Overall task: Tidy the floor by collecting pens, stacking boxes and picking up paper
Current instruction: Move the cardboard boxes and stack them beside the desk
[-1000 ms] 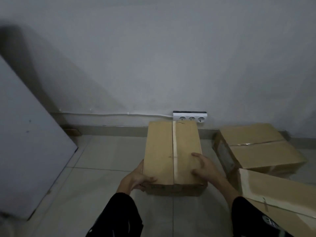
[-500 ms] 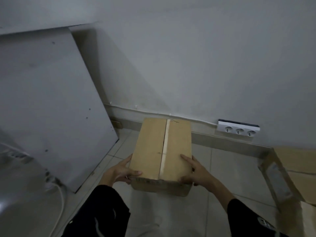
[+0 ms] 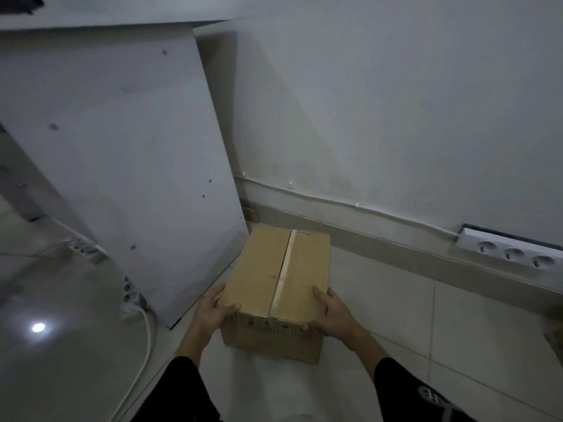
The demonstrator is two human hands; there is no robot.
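Observation:
A brown cardboard box (image 3: 259,275) with a pale tape strip down its top is held between both hands near the floor, close to the wall. My left hand (image 3: 213,310) grips its near left corner, thumb on top. Around the near right corner my right hand (image 3: 330,313) is wrapped, fingers on the front face. Whether the box rests on the tiles or hangs just above them I cannot tell. No pens or paper are in view.
A large white panel (image 3: 122,166) leans against the wall just left of the box. A white socket strip (image 3: 511,251) sits on the skirting at right. A power strip with a white cable (image 3: 146,339) lies on the floor at left. Another box's corner (image 3: 556,339) shows at the right edge.
The box has been carried left, away from the two other boxes and the socket strip, to the spot beside the leaning white panel. Both hands kept their grip on it.

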